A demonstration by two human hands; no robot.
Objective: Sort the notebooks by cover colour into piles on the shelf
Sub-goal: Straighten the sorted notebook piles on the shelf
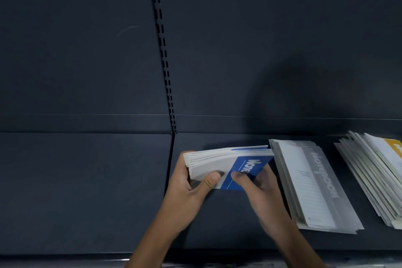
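Observation:
A stack of blue-covered notebooks [228,162] is tilted up off the dark shelf [87,191], its page edges facing me. My left hand [191,189] grips its left end, thumb on the top cover. My right hand [261,189] holds its right part, thumb pressed on the blue band, fingers hidden underneath. Just to the right lies a fanned pile of grey-covered notebooks [315,183] flat on the shelf. Further right, cut by the frame edge, lies a pile topped by a yellow-covered notebook [378,172].
The shelf's dark back panel [87,50] rises behind, with a slotted upright [165,67] at centre. A seam [170,159] divides the shelf into left and right boards. The shelf's front edge [65,255] runs along the bottom.

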